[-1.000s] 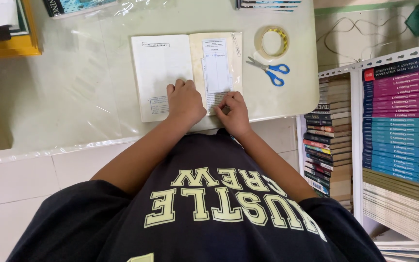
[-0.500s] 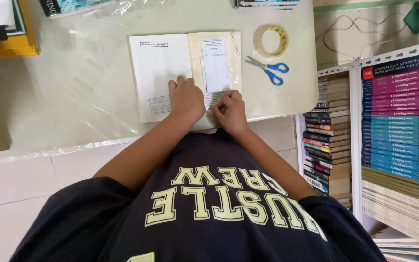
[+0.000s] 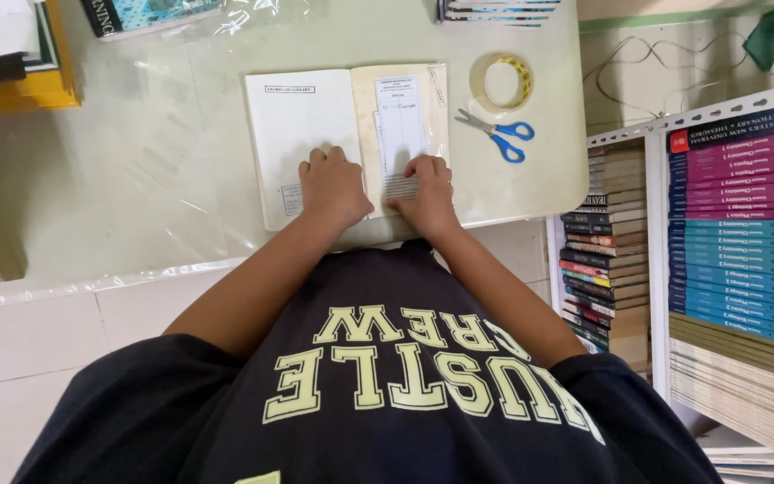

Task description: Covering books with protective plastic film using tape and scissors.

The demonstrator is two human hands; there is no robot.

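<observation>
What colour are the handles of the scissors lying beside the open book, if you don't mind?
Blue, seen in the head view: scissors.

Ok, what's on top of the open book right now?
Both hands press on the open book: left hand on the white page, right hand on a white slip on the tan page. The page parts beneath them are hidden.

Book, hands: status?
Left hand flat on open book, left page. Right hand pressing slip on right page. Scissors, tape roll beside book, clear of both hands.
</observation>
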